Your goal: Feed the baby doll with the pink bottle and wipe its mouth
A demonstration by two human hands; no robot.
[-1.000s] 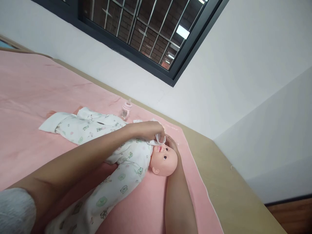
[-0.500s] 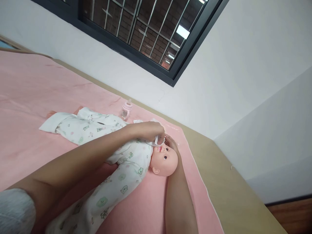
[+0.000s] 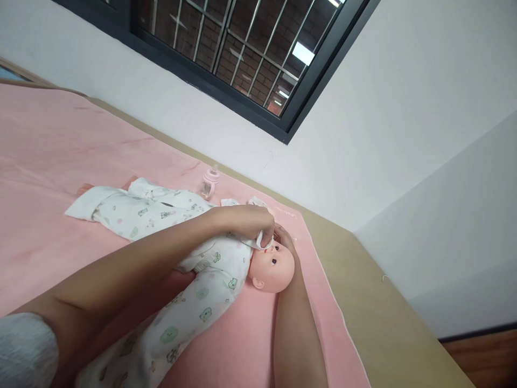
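Observation:
A baby doll (image 3: 271, 269) lies on its back, its head toward the right and its bare feet toward the left. It wears a white printed outfit (image 3: 205, 291) with green and grey animal figures. My left hand (image 3: 255, 222) is closed on a small white cloth (image 3: 262, 242), pinched at the doll's mouth. The cloth hides the mouth and the lower face. My right hand (image 3: 285, 238) curves round the far side of the doll's head, its forearm passing beside the crown. Its fingers are partly hidden behind my left hand and the head.
A pink baby bottle (image 3: 209, 183) with a handle stands near the wall. Behind my left hand lies white crumpled material (image 3: 257, 201). Everything rests on a pink sheet (image 3: 48, 156) over a tan surface (image 3: 347, 269). A dark-framed barred window (image 3: 283, 126) is in the white wall (image 3: 181, 116).
My left hand has shifted slightly down and toward the doll's face, and the cloth now covers the mouth that showed before. My right hand and the doll have stayed in place.

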